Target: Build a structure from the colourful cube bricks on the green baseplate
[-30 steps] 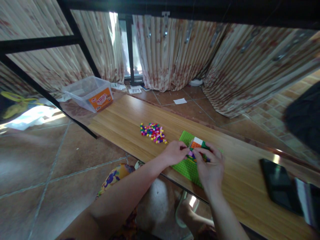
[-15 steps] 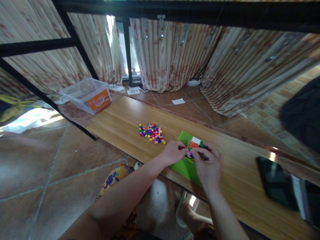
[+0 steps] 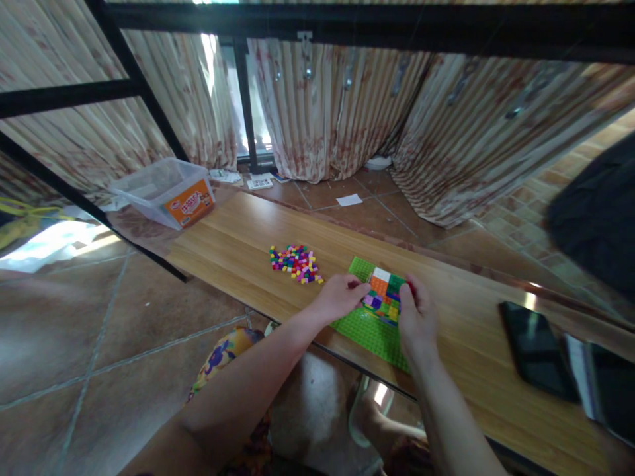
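Note:
A green studded baseplate [image 3: 368, 335] lies on the wooden bench. On it is a low block of toy bricks [image 3: 380, 286] in white, orange, green, purple, pink and yellow. My left hand [image 3: 341, 297] has its fingers curled, with thumb and fingertips at the block's left edge. Around the block's right edge my right hand [image 3: 418, 318] is closed, the thumb on the near side and the other fingers partly hidden behind. A pile of loose small bricks [image 3: 296, 263] sits to the left of the baseplate.
The wooden bench [image 3: 238, 231] runs diagonally beneath everything. A clear plastic bin [image 3: 163, 192] with an orange label stands at its far left end. At the right lie a black phone-like slab [image 3: 538, 350] and another dark item [image 3: 612, 387]. Black metal bars [image 3: 69, 89] cross above.
My right hand has shifted from the block's near face to its right edge, uncovering more bricks. My left fingertips have drawn slightly back to the left edge. The view has shifted a little.

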### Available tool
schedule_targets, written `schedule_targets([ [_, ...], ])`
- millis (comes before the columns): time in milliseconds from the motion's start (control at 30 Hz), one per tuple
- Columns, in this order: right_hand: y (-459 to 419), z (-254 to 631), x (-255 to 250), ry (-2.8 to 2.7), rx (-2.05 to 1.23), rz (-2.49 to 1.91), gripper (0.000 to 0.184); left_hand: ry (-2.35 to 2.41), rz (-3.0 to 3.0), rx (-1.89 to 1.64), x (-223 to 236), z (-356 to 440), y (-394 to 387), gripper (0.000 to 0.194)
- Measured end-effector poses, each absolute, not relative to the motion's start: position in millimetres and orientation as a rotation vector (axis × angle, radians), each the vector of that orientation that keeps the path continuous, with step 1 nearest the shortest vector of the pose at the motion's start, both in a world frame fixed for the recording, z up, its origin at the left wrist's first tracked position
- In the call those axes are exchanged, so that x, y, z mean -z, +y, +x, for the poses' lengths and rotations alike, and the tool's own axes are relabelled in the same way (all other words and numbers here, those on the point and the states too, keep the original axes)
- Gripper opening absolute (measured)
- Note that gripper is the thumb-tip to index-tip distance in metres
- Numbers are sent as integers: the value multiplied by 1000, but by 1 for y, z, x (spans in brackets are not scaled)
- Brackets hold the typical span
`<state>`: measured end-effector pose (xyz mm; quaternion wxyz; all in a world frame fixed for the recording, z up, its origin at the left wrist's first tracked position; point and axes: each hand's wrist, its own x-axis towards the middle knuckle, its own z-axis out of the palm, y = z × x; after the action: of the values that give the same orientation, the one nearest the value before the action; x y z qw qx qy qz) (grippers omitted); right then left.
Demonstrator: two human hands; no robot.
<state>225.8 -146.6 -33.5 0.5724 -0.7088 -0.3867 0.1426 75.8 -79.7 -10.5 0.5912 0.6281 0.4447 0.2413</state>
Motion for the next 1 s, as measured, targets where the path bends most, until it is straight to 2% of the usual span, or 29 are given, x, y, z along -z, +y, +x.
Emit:
schedule_targets([
  [200, -143, 224, 34, -1026, -319, -1665, 50, 1036, 1394, -587, 12, 78, -86, 21],
  [467, -141, 231, 45, -984, -307, -1732, 54, 1089, 1681, -570, 6, 65, -81, 31],
  [600, -142, 228, 43, -969, -285, -1748, 54, 1317, 1862, -711, -9, 25, -62, 23],
  [767, -142, 225, 39, -992, -273, -1735, 53, 1768, 1930, -586, -16, -25, -42, 17],
  [1000, -141, 225, 41, -960, -300, -1736, 55, 1554, 2185, -468, -2, -26, -46, 17],
])
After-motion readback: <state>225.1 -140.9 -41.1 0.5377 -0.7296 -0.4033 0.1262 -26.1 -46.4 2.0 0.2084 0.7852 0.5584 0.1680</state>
